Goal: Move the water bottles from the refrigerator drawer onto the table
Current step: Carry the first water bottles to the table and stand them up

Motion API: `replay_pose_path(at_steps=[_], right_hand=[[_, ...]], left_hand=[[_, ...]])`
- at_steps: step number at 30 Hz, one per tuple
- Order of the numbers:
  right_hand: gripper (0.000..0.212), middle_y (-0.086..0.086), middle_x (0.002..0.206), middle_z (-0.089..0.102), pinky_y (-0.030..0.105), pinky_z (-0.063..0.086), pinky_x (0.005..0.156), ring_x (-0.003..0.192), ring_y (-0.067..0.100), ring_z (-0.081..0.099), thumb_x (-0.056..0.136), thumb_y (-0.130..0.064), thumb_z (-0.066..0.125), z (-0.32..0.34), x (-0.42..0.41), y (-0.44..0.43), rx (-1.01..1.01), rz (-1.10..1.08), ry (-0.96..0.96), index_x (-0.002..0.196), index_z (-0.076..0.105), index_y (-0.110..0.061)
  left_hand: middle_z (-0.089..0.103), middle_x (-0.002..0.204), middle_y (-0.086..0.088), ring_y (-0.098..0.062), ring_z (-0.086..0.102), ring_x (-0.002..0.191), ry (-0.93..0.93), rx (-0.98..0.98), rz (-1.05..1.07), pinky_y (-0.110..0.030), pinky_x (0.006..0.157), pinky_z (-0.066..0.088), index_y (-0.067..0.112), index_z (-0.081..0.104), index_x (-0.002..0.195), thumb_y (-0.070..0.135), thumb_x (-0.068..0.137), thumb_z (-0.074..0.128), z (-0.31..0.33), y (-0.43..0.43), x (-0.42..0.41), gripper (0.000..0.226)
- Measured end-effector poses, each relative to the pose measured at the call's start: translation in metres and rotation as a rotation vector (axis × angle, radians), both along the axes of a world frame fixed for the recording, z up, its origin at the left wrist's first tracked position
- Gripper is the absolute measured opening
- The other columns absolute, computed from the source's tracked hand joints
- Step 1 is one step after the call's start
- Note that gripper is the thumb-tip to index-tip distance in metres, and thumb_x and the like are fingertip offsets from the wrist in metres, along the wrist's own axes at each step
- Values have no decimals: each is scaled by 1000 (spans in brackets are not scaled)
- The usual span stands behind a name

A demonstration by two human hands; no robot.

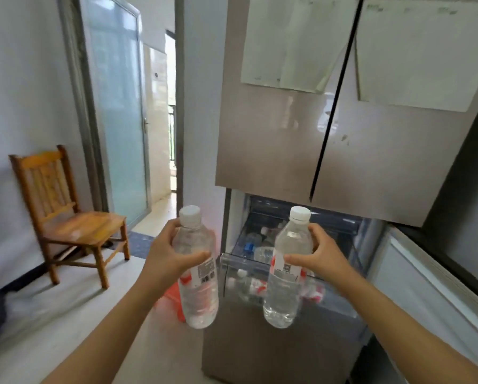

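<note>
A: What is seen, from the biggest thing down?

B: A tall grey-beige refrigerator with two upper doors (301,139) is seen on the right, and white paper sheets (287,42) are stuck on its doors. Below them its clear plastic pull-out drawer (237,266) is open, and several more bottles (262,253) are lying inside it. A brown wooden chair (65,217) is placed at the left wall.

A: And the hands?

B: A clear plastic water bottle with white cap and red-white label (197,270) is held upright by the left hand (168,250), the fingers closed around its upper part. A second clear bottle of the same kind (286,270) is gripped in the same way by the right hand (321,253). Both bottles are held in the air in front of the drawer, apart from each other
</note>
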State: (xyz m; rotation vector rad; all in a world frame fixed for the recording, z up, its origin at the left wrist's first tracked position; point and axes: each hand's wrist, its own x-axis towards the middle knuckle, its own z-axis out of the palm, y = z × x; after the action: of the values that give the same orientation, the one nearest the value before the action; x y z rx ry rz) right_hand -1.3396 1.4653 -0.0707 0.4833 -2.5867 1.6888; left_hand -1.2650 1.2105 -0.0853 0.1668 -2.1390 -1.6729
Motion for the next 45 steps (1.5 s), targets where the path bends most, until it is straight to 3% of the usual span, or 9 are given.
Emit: replay_pose_path(at_steps=[9,14,18,24,29,31,35,42,45], right_hand=[[62,0,107,58,27,52,71,92,13,60,67,-2,77,-56,105,-28,-60,302,-142,116,45,-22],[62,-1,108,60,16,51,70,92,7,60,65,-4,79,-89,183,-61,116,555,-244,115,46,-21],[77,1,118,56,39,52,89,105,19,58,56,-25,83,-105,241,-104,246,712,-215,121,42,-29],[63,-4,110,52,20,47,74,99,13,54,70,-22,77,-92,342,-173,261,906,-145,115,35,-33],[67,-4,108,53,18,47,69,91,9,55,68,-18,78,-89,446,-235,208,1031,-102,123,40,-26],[64,-6,104,53,16,46,65,86,9,57,68,-17,78,-88,489,-255,186,1051,-90,120,41,-27],[68,-2,109,54,28,48,81,96,16,56,66,-18,80,-91,568,-297,145,1066,-104,122,41,-23],[65,-2,108,56,27,45,81,100,17,56,68,-14,79,-84,662,-361,130,1169,-127,121,43,-22],[62,-13,100,54,20,45,73,93,8,55,67,-16,79,-77,683,-396,147,1240,-80,115,42,-29]], left_hand=[[63,101,6,-18,61,97,-128,61,379,-35,83,50,39,51,95,16,56,81,-44,4,192,54],[59,98,12,-15,58,96,-169,21,550,-26,77,43,35,49,106,4,68,77,-61,3,310,56],[57,99,12,-15,55,98,-147,6,720,-31,81,44,32,46,111,9,70,76,-63,-6,390,57],[59,107,4,-16,57,99,-133,-23,927,-40,90,47,24,48,119,9,68,77,-66,-21,519,60],[60,101,1,-16,59,90,-94,-7,1100,-27,77,48,19,50,116,2,68,76,-66,-38,646,57],[61,102,-3,-19,60,91,-106,16,1175,-33,80,49,19,52,113,1,67,77,-67,-47,699,55],[64,104,-4,-24,61,97,-150,29,1311,-44,87,50,27,54,106,23,52,84,-69,-68,796,61],[61,89,11,-9,59,82,-196,-12,1357,-22,71,45,29,53,92,17,55,80,-72,-107,894,47],[63,91,6,-10,61,83,-158,37,1387,-28,74,49,34,52,87,16,54,82,-75,-137,914,48]])
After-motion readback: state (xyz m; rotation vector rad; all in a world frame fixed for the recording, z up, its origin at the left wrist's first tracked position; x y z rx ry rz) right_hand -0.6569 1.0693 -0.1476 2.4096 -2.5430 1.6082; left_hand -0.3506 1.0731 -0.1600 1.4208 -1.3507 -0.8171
